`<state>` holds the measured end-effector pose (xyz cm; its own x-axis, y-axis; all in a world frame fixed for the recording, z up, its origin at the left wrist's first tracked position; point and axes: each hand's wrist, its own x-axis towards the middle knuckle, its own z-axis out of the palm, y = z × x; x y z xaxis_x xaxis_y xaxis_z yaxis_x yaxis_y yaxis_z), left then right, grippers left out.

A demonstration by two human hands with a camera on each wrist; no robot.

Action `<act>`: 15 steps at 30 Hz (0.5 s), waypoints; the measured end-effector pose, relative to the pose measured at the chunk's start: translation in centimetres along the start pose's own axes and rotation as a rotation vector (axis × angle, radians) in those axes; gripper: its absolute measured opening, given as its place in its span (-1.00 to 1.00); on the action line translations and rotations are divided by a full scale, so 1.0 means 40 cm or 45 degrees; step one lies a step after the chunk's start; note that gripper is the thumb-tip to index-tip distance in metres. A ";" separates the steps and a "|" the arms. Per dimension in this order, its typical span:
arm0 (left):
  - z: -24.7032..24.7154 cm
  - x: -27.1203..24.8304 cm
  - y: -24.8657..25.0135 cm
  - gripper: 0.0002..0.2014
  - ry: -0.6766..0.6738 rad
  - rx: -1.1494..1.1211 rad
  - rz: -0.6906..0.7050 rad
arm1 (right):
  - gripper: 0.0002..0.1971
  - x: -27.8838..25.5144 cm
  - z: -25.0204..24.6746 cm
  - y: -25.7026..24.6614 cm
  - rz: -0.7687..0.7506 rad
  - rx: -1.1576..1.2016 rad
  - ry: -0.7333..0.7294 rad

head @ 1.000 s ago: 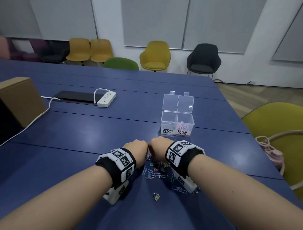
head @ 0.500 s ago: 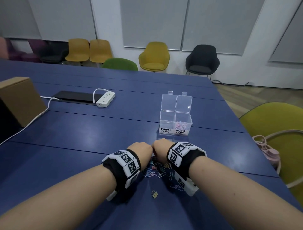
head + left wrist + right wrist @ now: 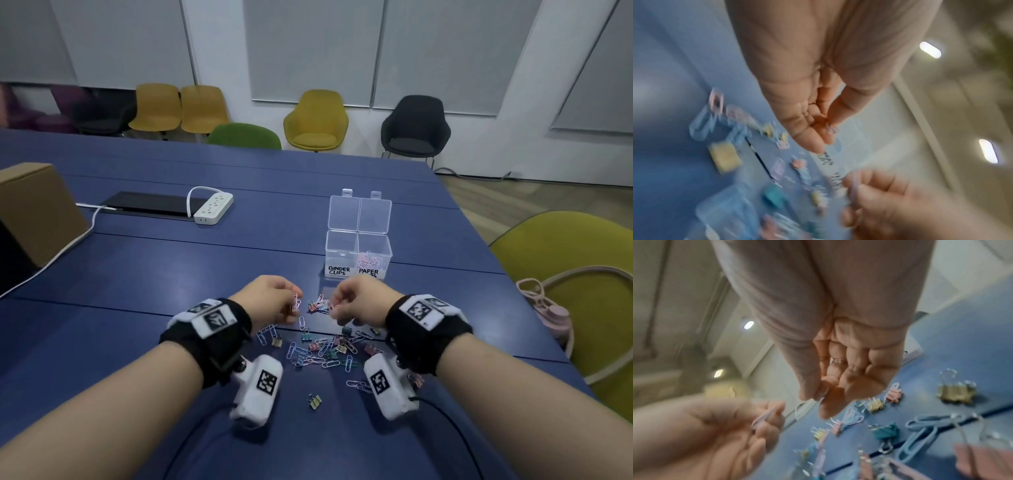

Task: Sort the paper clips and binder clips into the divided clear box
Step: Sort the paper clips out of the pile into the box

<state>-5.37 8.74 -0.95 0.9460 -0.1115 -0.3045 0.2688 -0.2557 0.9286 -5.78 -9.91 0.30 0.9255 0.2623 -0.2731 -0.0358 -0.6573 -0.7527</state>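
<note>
The clear divided box [image 3: 358, 262] stands open just beyond my hands. Its left cell, labelled BINDER CLIPS, looks empty; the right cell, labelled PAPER CLIPS, holds pink paper clips [image 3: 370, 261]. Mixed pastel paper clips and binder clips [image 3: 322, 349] lie between my wrists. My left hand [image 3: 294, 307] hovers over the pile's far edge and pinches a lilac paper clip [image 3: 764, 418] between thumb and fingertips. My right hand [image 3: 337, 308] hangs a short gap to its right and pinches a pale paper clip [image 3: 823, 395]. A lone yellow binder clip [image 3: 314, 401] lies nearer to me.
A white power strip [image 3: 214, 208] and a black pad [image 3: 150, 205] lie at the far left, beside a cardboard box [image 3: 37, 209]. An olive chair [image 3: 582, 274] with a pink bottle [image 3: 551, 315] stands past the table's right edge.
My hands, pressed together over the pile before, have drawn apart, and each now shows a paper clip in its fingertips. The head view has come closer to the table.
</note>
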 end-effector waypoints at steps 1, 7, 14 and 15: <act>-0.003 -0.008 0.003 -0.78 -0.042 -0.334 -0.082 | -0.84 -0.013 -0.005 0.009 0.036 0.324 -0.021; -0.010 -0.031 0.021 -0.82 -0.204 -0.755 -0.295 | -0.82 -0.068 -0.033 0.065 0.132 1.369 -0.091; 0.077 -0.068 -0.003 -0.79 -0.267 1.230 0.307 | -0.79 -0.107 -0.009 0.066 -0.011 -0.270 -0.021; 0.090 -0.077 -0.003 -0.82 -0.222 1.385 0.337 | -0.87 -0.112 -0.004 0.060 -0.110 -0.479 -0.043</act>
<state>-8.97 5.67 -0.87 0.8887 -0.3967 -0.2299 -0.3170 -0.8939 0.3169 -9.96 -12.77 -0.21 0.9059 0.3470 -0.2429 0.1882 -0.8435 -0.5031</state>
